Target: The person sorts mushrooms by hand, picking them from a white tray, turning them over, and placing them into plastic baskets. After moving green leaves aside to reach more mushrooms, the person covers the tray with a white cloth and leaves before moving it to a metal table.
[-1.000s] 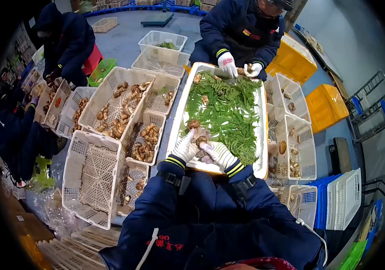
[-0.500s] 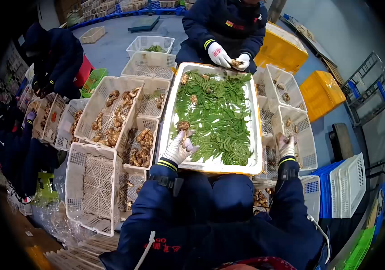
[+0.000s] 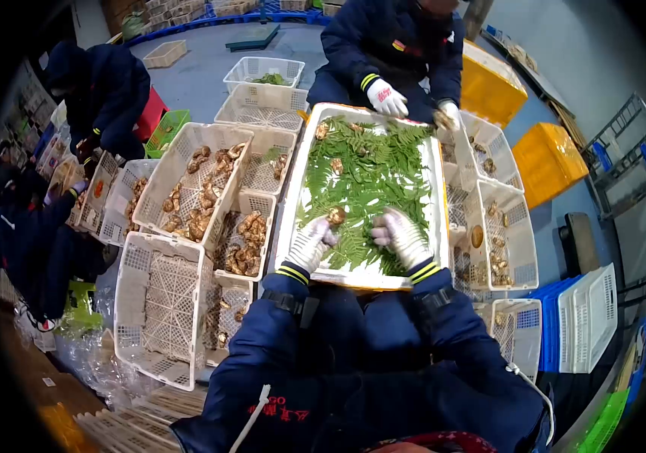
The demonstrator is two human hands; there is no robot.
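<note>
A white foam tray (image 3: 285, 235) with green fern leaves (image 3: 368, 181) lies in front of me, and a few brown mushrooms (image 3: 337, 165) rest on the leaves. My gloved left hand (image 3: 312, 243) is closed around the stem of a mushroom (image 3: 336, 216), its round cap up, over the near left of the tray. My gloved right hand (image 3: 401, 235) is over the near right of the leaves, fingers stretched toward the left hand, with nothing visible in them. A brown round mushroom (image 3: 477, 236) shows above the crates at right.
Mushroom-filled plastic crates (image 3: 158, 215) stand at left; more crates (image 3: 515, 260) line the right. Opposite sits a co-worker (image 3: 394, 57), one gloved hand at the tray's far edge, the other at right with a mushroom. Yellow boxes (image 3: 549, 164) and a hand truck (image 3: 629, 147) stand beyond.
My right hand has moved left from the right-hand crates to over the ferns. My left hand still holds its mushroom. The co-worker's one hand has moved right with a mushroom.
</note>
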